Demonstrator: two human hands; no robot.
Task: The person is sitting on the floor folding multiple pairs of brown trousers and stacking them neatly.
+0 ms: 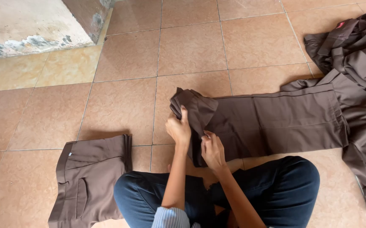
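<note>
The long dark-brown cloth trousers (275, 120) lie flat on the tiled floor (128, 55), at 12 o'clock from the knees; they look soft, light and floppy, so better to grip at the folded edge. Left hand (178, 128) fingers pinch the bunched leg end, right hand (212, 151) fingers press tog. on the fabric at approx. 4 o'clock from it.

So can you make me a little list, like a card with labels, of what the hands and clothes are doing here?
Place: tiled floor, person sitting cross-legged
Left hand: gripping the folded-over end of the brown trousers
Right hand: pinching the near edge of the same trousers
Trousers: lying flat, stretched out to the right
Folded brown trousers: on the floor by the left knee
Pile of brown clothes: crumpled, far right
</note>
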